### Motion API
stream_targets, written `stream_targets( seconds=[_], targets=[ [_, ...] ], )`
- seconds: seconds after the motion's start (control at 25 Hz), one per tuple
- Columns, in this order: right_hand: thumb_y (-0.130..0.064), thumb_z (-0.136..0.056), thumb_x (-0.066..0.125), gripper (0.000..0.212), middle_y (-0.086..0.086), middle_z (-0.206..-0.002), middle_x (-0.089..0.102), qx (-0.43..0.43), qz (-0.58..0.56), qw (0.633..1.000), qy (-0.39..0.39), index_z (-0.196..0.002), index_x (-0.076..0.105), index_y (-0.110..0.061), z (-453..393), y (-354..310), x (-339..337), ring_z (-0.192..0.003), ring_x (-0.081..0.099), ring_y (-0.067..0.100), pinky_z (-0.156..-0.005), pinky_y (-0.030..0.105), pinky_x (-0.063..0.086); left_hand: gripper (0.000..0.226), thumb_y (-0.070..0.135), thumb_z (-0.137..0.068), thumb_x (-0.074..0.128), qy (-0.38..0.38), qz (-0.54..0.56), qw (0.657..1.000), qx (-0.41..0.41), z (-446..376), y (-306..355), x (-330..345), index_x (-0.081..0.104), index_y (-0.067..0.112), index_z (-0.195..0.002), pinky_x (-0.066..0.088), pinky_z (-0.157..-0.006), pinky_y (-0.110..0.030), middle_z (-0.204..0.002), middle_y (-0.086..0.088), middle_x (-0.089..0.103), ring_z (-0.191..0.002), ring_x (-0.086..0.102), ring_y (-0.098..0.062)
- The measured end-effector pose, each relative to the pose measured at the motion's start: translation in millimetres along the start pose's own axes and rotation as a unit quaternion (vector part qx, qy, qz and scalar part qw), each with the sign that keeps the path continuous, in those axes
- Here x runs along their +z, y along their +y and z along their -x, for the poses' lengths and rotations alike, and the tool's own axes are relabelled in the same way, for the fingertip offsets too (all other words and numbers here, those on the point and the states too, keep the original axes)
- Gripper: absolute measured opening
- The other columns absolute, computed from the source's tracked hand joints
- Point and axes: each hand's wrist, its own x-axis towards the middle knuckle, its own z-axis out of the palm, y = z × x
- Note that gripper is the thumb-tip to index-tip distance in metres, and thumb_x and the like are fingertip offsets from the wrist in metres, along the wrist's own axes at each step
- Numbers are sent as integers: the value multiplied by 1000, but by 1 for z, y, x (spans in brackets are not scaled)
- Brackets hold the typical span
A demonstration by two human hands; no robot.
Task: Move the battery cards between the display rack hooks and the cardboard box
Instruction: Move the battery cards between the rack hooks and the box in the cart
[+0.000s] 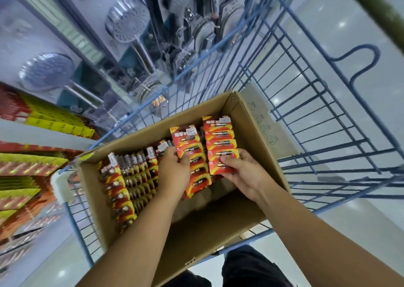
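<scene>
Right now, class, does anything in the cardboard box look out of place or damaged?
Nothing stands out: red-and-yellow battery cards stand in rows inside the brown cardboard box, and each hand holds an intact strip.

Counts in and around the box

One cardboard box (196, 227) sits in one blue wire cart (317, 120). Two hands, left (173, 173) and right (247, 175), each hold one strip of battery cards (192, 153), (219, 144); the right strip shows five cards. Two shower heads (127, 20), (47, 71) hang beyond.
</scene>
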Motion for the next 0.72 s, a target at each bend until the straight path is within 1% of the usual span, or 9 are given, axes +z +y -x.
stream_targets(
  seconds=[0.08, 0.16, 0.28, 0.36, 0.4, 0.48, 0.52, 0.64, 0.72],
  targets=[
    [-4, -91, 74, 46, 13, -126, 71, -37, 54, 997, -45, -131, 53, -16, 24, -9, 9, -110, 74, 26, -93, 43, 60, 17, 34, -105, 57, -6, 28, 999, 23, 17, 6, -34, 55, 37, -122, 61, -80, -33, -113, 12, 71, -97, 71, -8],
    [-4, -91, 74, 45, 13, -124, 72, -71, 112, 988, -80, -129, 53, -15, 52, -14, 24, -111, 73, 27, -95, 45, 60, 16, 34, -104, 58, 7, 56, 997, 47, 34, 16, -70, 57, 35, -121, 62, -79, -35, -114, 10, 72, -97, 73, -10],
    [-3, -89, 74, 39, 17, -117, 74, -123, 155, 973, -115, -120, 53, -13, 93, -18, 58, -104, 73, 32, -86, 45, 60, 10, 30, -103, 62, 40, 117, 988, 93, 58, 36, -132, 61, 31, -114, 57, -65, -22, -106, 8, 75, -84, 74, -3],
    [-9, -82, 78, 41, 16, -111, 75, -156, 174, 960, -153, -116, 55, -14, 119, -22, 88, -97, 74, 29, -81, 43, 58, 8, 26, -102, 64, 61, 153, 978, 127, 78, 52, -174, 63, 30, -109, 54, -60, -15, -100, 8, 76, -81, 74, -1],
    [-11, -80, 79, 43, 14, -109, 75, -171, 182, 952, -178, -116, 56, -15, 134, -26, 106, -95, 75, 28, -81, 43, 57, 8, 22, -102, 64, 76, 168, 973, 142, 90, 59, -197, 64, 28, -108, 55, -60, -16, -99, 7, 77, -81, 75, -2],
    [-9, -80, 79, 44, 13, -108, 77, -199, 207, 931, -224, -119, 58, -14, 160, -36, 140, -96, 75, 28, -83, 42, 57, 9, 17, -103, 63, 105, 197, 961, 162, 117, 72, -236, 65, 25, -106, 57, -67, -26, -97, 1, 80, -83, 77, -10],
    [-7, -83, 78, 44, 12, -109, 77, -215, 229, 916, -250, -121, 57, -13, 173, -42, 158, -98, 76, 28, -83, 42, 58, 9, 17, -103, 62, 124, 207, 955, 171, 132, 77, -255, 64, 25, -107, 57, -69, -30, -96, 3, 80, -84, 77, -11],
    [-3, -92, 73, 36, 12, -109, 77, -261, 284, 868, -312, -122, 57, -12, 216, -54, 214, -101, 75, 29, -88, 44, 59, 7, 25, -103, 62, 197, 218, 933, 207, 179, 87, -305, 62, 29, -109, 57, -73, -34, -93, 15, 79, -84, 76, -8],
    [-5, -92, 73, 33, 10, -107, 77, -284, 305, 840, -347, -120, 57, -13, 240, -55, 247, -99, 75, 27, -82, 39, 58, 6, 29, -103, 61, 240, 235, 916, 218, 209, 89, -335, 62, 32, -107, 57, -72, -36, -89, 18, 78, -80, 75, -5]
  ],
)
